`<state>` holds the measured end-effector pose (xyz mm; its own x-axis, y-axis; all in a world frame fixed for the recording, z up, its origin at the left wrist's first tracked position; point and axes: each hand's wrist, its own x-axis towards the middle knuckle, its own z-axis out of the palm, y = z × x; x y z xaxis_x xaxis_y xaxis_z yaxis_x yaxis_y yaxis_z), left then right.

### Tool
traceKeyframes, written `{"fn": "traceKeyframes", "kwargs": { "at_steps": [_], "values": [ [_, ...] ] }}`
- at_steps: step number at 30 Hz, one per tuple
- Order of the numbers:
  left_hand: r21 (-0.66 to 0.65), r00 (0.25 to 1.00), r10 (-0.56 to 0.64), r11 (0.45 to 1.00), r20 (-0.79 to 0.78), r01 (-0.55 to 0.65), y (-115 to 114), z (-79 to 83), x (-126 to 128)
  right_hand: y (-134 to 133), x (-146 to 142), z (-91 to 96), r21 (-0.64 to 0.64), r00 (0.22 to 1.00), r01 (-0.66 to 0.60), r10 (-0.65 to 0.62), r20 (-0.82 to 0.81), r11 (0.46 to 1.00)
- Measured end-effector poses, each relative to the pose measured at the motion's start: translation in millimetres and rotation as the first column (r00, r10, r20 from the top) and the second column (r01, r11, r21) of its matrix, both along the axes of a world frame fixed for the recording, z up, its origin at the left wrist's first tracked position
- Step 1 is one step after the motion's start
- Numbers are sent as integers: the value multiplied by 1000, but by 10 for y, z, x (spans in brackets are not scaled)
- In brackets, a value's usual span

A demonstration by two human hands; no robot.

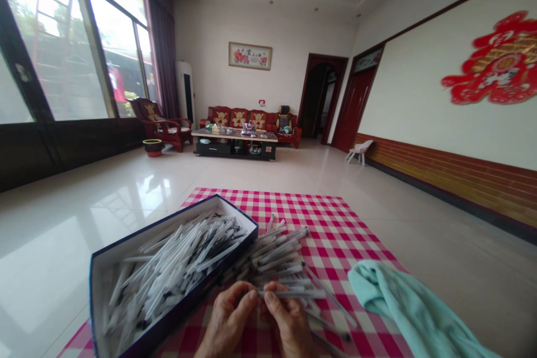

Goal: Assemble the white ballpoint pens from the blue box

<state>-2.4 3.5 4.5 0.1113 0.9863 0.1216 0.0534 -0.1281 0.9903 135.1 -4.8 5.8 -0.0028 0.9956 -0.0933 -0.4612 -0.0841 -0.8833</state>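
My left hand [230,316] and my right hand [286,319] are close together at the table's near side, both pinching. A clear-barrelled pen [308,293] lies across my right fingers and points right. Its left end meets my left thumb and fingertip, where the detail is too small to make out. Just beyond my hands is a loose pile of similar pens [279,251], some with dark ends. To the left stands a blue-edged box [94,291], white inside, heaped with translucent pen parts [180,263] and some dark pieces.
A pink-and-white checked tablecloth [331,224] covers the table. A mint-green cloth [403,302] lies crumpled at its right edge. Farther off across the tiled floor are a low black table [235,148], a red wooden sofa [213,114] and a small stool-like chair [359,151].
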Motion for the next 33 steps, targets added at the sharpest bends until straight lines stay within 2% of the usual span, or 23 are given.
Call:
{"fn": "traceKeyframes", "kwargs": {
  "at_steps": [9,13,18,24,28,33],
  "values": [
    [-7,984,92,996,-152,-94,14,-50,49,-33,30,93,39,988,-13,7,152,999],
    [-26,990,95,995,-101,-98,-20,-4,36,-14,25,43,32,993,-3,-1,120,999],
    [14,997,40,999,-67,-39,-15,-9,-7,-6,15,17,32,998,-8,6,64,999],
    [8,985,96,995,-141,-96,15,-72,28,-32,20,91,41,991,3,-9,135,999],
    [-24,983,119,992,-138,-124,-6,-35,27,-28,17,75,35,991,19,-23,131,999],
    [13,998,43,999,-43,-43,-17,43,-22,-8,15,19,34,996,10,-13,85,999]
  ]
}}
